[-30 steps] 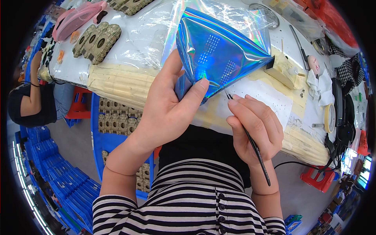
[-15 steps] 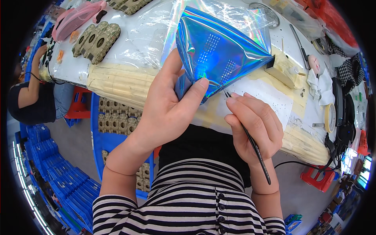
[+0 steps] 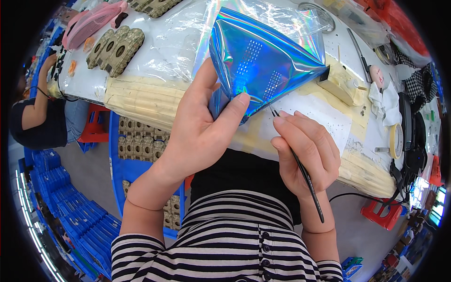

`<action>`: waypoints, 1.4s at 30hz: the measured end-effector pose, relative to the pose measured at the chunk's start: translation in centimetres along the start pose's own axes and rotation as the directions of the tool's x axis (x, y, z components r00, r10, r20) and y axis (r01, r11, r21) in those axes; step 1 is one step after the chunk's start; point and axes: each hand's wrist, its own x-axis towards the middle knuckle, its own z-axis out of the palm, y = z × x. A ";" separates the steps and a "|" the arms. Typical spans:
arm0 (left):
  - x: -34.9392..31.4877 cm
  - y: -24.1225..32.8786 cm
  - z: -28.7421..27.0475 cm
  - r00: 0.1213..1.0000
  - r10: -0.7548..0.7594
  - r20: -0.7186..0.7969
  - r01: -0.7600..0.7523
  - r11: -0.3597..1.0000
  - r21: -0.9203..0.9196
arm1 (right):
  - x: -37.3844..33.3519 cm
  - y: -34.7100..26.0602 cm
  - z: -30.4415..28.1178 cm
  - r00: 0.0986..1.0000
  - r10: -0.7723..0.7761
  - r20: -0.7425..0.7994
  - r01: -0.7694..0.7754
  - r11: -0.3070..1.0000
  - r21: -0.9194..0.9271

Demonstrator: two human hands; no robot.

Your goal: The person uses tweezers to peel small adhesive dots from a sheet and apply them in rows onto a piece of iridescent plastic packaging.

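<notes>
My left hand point(image 3: 202, 124) grips a shiny blue holographic sheet point(image 3: 263, 66), folded into a pouch-like shape, with the thumb on top near its lower edge. Two blocks of small bright dots, like rhinestones, run across its face. Between the thumb and fingers of my right hand point(image 3: 307, 148) are slim black tweezers point(image 3: 307, 181). Their fine tip is close to the sheet's lower edge, by the shorter block of dots; whether it touches, I cannot tell. Beneath lies white paper point(image 3: 329, 120) scattered with tiny specks.
Camouflage-patterned cases point(image 3: 117, 49) and a pink basket-like item point(image 3: 91, 23) sit at the table's far left. A cream block point(image 3: 340, 84), a tape roll point(image 3: 395, 141) and a white cloth point(image 3: 387, 110) are at right. A blue tray point(image 3: 141, 174) holds cases below. Another person point(image 3: 40, 117) sits at left.
The tweezers and my right hand have shifted very slightly, the tip drawing a little back from the sheet's edge. My left hand and the sheet barely move.
</notes>
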 end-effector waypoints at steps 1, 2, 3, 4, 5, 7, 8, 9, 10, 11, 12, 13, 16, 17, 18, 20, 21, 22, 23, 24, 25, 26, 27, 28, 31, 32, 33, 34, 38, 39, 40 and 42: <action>0.0 0.0 0.0 1.000 0.004 -0.002 -0.004 1.000 -0.009 | -0.1 0.0 0.0 1.000 0.005 -0.001 -0.005 1.000 -0.001; 0.0 0.0 0.0 1.000 0.005 0.002 -0.005 1.000 0.000 | -0.1 0.0 -0.1 1.000 0.007 0.002 -0.007 1.000 0.002; 0.1 0.0 0.0 1.000 0.007 0.006 -0.007 1.000 0.009 | -0.1 0.0 -0.1 1.000 0.010 0.004 -0.010 1.000 0.005; 0.1 0.0 0.0 1.000 0.008 0.011 -0.009 1.000 0.018 | -0.1 0.0 -0.2 1.000 0.012 0.006 -0.012 1.000 0.008; 0.1 0.0 0.0 1.000 0.007 0.009 -0.007 1.000 0.014 | 0.0 0.0 -0.2 1.000 0.023 0.011 -0.023 1.000 0.019; 0.1 0.0 0.0 1.000 0.004 0.007 -0.004 1.000 0.007 | 0.0 0.0 -0.4 0.999 0.045 0.021 -0.046 0.998 0.041; 0.0 0.0 -0.1 1.000 0.007 0.008 -0.007 1.000 0.003 | 0.1 -0.1 -0.6 0.994 0.106 0.013 -0.107 0.988 0.111; 0.0 -0.1 -0.1 1.000 0.011 0.010 -0.011 1.000 0.000 | 0.2 0.0 -0.9 0.986 0.167 0.010 -0.166 0.969 0.181; 0.0 -0.1 -0.1 1.000 0.014 0.012 -0.014 1.000 -0.004 | 0.2 0.1 -1.2 0.974 0.227 0.011 -0.223 0.942 0.250; 0.0 -0.1 -0.1 1.000 0.018 0.013 -0.018 1.000 -0.007 | -0.1 0.3 -1.4 0.950 0.311 0.013 -0.296 0.891 0.343; 0.0 -0.1 0.0 1.000 0.022 0.014 -0.022 1.000 -0.009 | -0.2 0.2 -1.5 0.901 0.432 0.024 -0.397 0.803 0.444; 0.0 0.0 0.0 1.000 0.027 0.015 -0.026 1.000 -0.012 | 0.0 0.4 -1.9 0.870 0.483 0.093 -0.471 0.765 0.439; -0.1 0.1 -0.2 1.000 0.000 0.020 -0.001 1.000 0.013 | 0.3 1.0 -1.9 0.843 0.511 0.169 -0.531 0.742 0.410; -0.1 0.0 -0.2 1.000 0.001 0.024 -0.002 1.000 0.025 | 0.3 1.2 -1.8 0.853 0.493 0.168 -0.517 0.758 0.398; 0.0 -0.1 -0.3 1.000 0.003 0.027 -0.004 0.999 0.036 | 0.3 1.3 -1.7 0.863 0.475 0.169 -0.502 0.774 0.386; 0.0 -0.2 -0.3 0.999 0.013 0.033 -0.014 0.999 0.038 | 0.4 1.4 -1.5 0.888 0.422 0.181 -0.458 0.795 0.398; 0.0 -0.2 -0.3 0.999 0.023 0.036 -0.024 0.999 0.028 | 0.6 1.4 -1.6 0.897 0.396 0.198 -0.442 0.808 0.389; 0.0 -0.2 -0.3 0.999 0.032 0.039 -0.033 0.999 0.019 | 0.8 1.4 -1.7 0.904 0.369 0.215 -0.425 0.821 0.381; 0.0 -0.3 -0.3 0.999 0.039 0.036 -0.039 0.999 0.009 | 0.9 1.4 -1.7 0.906 0.357 0.228 -0.420 0.826 0.376; 0.0 -0.3 -0.3 0.998 0.045 0.033 -0.045 0.999 0.000 | 1.0 1.4 -1.8 0.907 0.346 0.242 -0.415 0.831 0.371; 0.0 -0.4 -0.3 0.998 0.052 0.030 -0.051 0.999 -0.009 | 1.1 1.4 -1.9 0.907 0.334 0.255 -0.410 0.835 0.367; 0.0 -0.4 -0.3 0.998 0.052 0.036 -0.052 0.999 -0.003 | 1.2 1.4 -2.1 0.901 0.342 0.268 -0.424 0.827 0.369; 0.0 -0.4 -0.4 0.998 0.052 0.042 -0.053 0.999 0.004 | 1.4 1.4 -2.3 0.894 0.350 0.280 -0.437 0.819 0.371; 0.0 -0.4 -0.4 0.997 0.053 0.048 -0.053 0.999 0.012 | 1.3 1.4 -2.4 0.882 0.371 0.289 -0.463 0.797 0.388; 0.0 -0.5 -0.5 0.997 0.054 0.045 -0.055 0.998 0.011 | 1.3 1.4 -2.6 0.849 0.431 0.307 -0.528 0.729 0.435; 0.0 -0.5 -0.5 0.997 0.053 0.050 -0.053 0.999 0.010 | 1.4 1.4 -2.6 0.840 0.448 0.307 -0.543 0.710 0.448; 0.0 -0.4 -0.5 0.997 0.051 0.055 -0.052 0.999 0.010 | 1.4 1.3 -2.8 0.830 0.464 0.310 -0.558 0.699 0.448; 0.1 -0.4 -0.4 0.997 0.049 0.060 -0.050 0.999 0.009 | 1.4 1.2 -2.9 0.820 0.479 0.313 -0.572 0.687 0.448; 0.0 -0.5 -0.6 0.998 0.039 0.051 -0.041 0.999 0.027 | 1.6 1.4 -3.0 0.784 0.528 0.327 -0.620 0.638 0.456; 0.0 -0.4 -0.7 0.998 0.027 0.058 -0.030 0.998 0.047 | 1.8 1.3 -2.9 0.769 0.544 0.334 -0.636 0.600 0.485; 0.0 -0.4 -0.7 0.998 0.015 0.064 -0.019 0.998 0.068 | 1.8 1.3 -2.9 0.771 0.539 0.339 -0.634 0.597 0.492; 0.0 -0.5 -0.6 0.998 0.041 0.058 -0.044 0.997 0.060 | 1.9 1.4 -2.8 0.774 0.527 0.350 -0.630 0.591 0.504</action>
